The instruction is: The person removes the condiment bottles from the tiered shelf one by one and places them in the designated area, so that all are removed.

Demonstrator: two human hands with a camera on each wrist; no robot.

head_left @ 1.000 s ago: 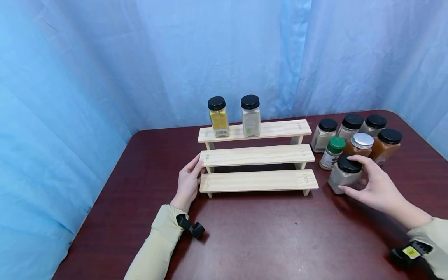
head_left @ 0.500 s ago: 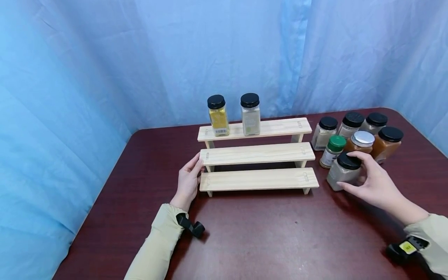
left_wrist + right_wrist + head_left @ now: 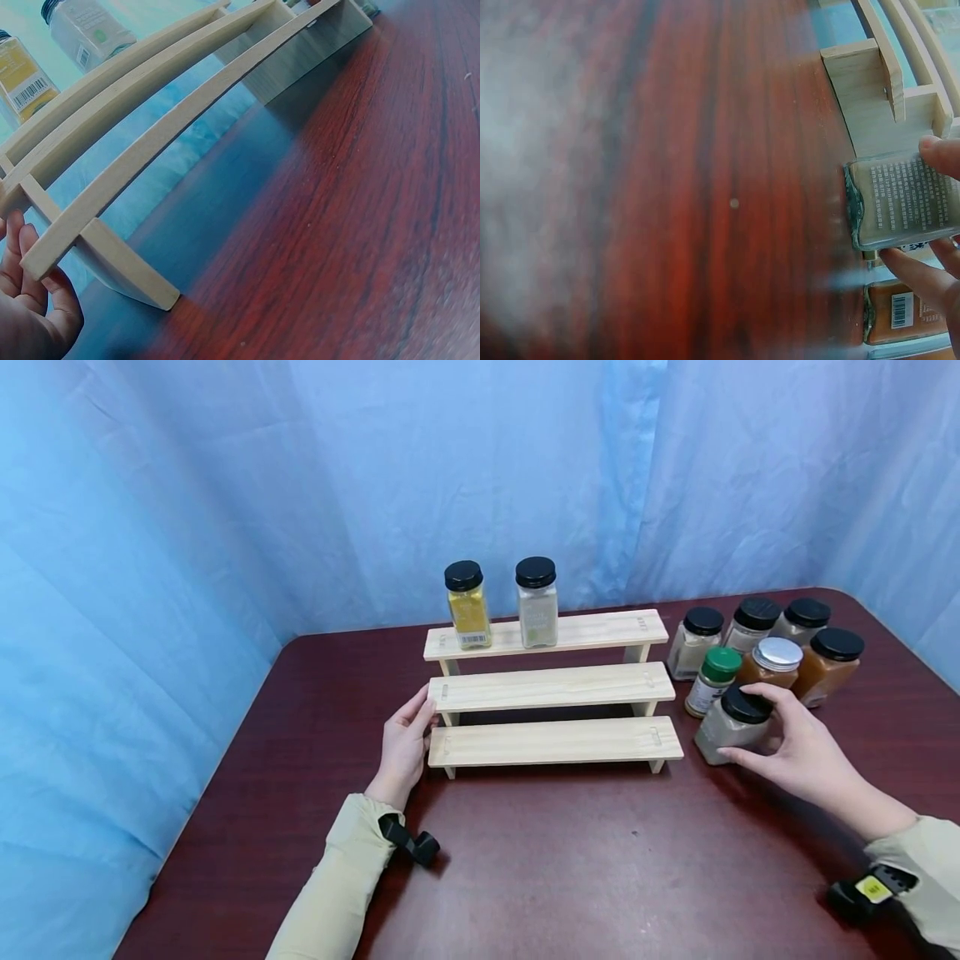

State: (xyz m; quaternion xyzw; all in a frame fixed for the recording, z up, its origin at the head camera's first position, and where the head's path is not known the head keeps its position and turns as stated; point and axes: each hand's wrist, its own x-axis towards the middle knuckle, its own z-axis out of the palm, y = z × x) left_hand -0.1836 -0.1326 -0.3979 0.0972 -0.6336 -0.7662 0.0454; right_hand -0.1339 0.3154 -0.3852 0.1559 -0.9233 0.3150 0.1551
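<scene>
My left hand (image 3: 403, 747) grips the left end of a three-tier wooden display rack (image 3: 551, 687), its fingers at the middle and lowest shelves in the left wrist view. On the top shelf stand a jar of yellow powder (image 3: 469, 617) and a jar of pale powder (image 3: 537, 614), both black-lidded. Just right of the rack, my right hand (image 3: 810, 756) holds a square glass spice jar (image 3: 722, 735) of greyish powder, fingers at its black lid and thumb low on its side. The jar tilts slightly; printed text covers its side in the right wrist view.
Behind the held jar stand a green-capped spice bottle (image 3: 708, 685), a silver-lidded jar (image 3: 774, 662), an orange-brown jar (image 3: 825, 672) and several black-lidded jars (image 3: 696, 647). Blue curtains (image 3: 480, 477) hang around the dark red table (image 3: 540, 860).
My right hand has shifted slightly left with the spice jar, toward the rack. The left hand keeps its hold on the rack. The whole head view has shifted a little.
</scene>
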